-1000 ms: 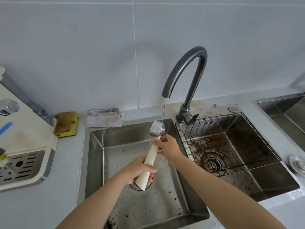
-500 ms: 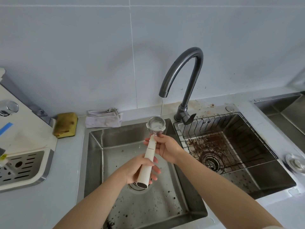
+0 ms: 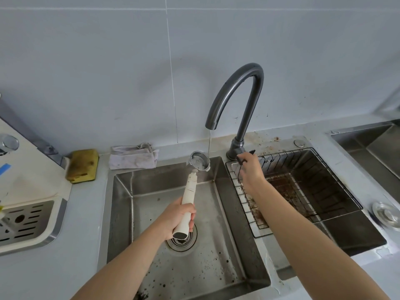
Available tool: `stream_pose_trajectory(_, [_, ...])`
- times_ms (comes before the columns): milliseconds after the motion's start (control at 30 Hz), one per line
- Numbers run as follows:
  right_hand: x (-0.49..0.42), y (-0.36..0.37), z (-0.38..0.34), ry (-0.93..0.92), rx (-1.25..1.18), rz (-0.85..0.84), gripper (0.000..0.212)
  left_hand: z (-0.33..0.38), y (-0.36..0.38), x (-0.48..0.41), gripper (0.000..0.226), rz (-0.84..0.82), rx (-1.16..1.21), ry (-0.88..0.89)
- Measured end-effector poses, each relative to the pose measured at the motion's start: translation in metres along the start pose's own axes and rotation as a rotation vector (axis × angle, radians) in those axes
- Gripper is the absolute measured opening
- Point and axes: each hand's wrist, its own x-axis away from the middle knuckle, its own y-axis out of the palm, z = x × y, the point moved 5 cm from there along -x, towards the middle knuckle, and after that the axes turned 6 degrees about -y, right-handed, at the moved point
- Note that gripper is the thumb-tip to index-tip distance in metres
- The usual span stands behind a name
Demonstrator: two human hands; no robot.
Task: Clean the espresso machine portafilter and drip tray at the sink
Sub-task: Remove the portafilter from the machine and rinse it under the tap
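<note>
Nearest you, coffee grounds (image 3: 194,273) speckle the floor of the left basin (image 3: 129,191) toward its near edge. Just beyond, over the drain (image 3: 184,243), your left hand (image 3: 176,217) is wrapped round the butt end of the portafilter (image 3: 189,189), with thumb and fingers closed tight on the white handle. The portafilter's long axis runs from that butt up and away from you to the metal basket head. The head sits at the basin's far edge, its open mouth tilted back toward you. A thin stream of water (image 3: 209,144) from the faucet (image 3: 244,83) lands on the head's right rim. Your right hand (image 3: 249,172) reaches over the far left corner of the wire rack (image 3: 303,187) in the right basin (image 3: 357,234). Its fingers are curled on the faucet lever (image 3: 252,151) and hide most of it. Brown residue under the rack is hard to make out. The drip tray (image 3: 26,221) sits well apart at the left edge of the counter (image 3: 75,256), partly cut off by the frame. A sponge (image 3: 82,165) and a cloth (image 3: 133,158) lie along the counter's far edge.
</note>
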Motion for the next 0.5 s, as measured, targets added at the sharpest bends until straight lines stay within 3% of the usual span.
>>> stream_pose_trajectory(133, [-0.011, 0.004, -0.009, 0.02, -0.045, -0.06, 0.045, 0.003, 0.003, 0.001, 0.021, -0.007, -0.061, 0.026])
stream_pose_trajectory(267, [-0.015, 0.008, -0.009, 0.024, -0.059, -0.049, 0.056, 0.005, 0.004, 0.0, 0.024, -0.029, -0.089, 0.046])
stream_pose_trajectory(500, [-0.02, 0.016, -0.016, -0.002, -0.041, -0.053, 0.056, 0.008, 0.001, 0.001, 0.026, -0.034, -0.144, 0.032])
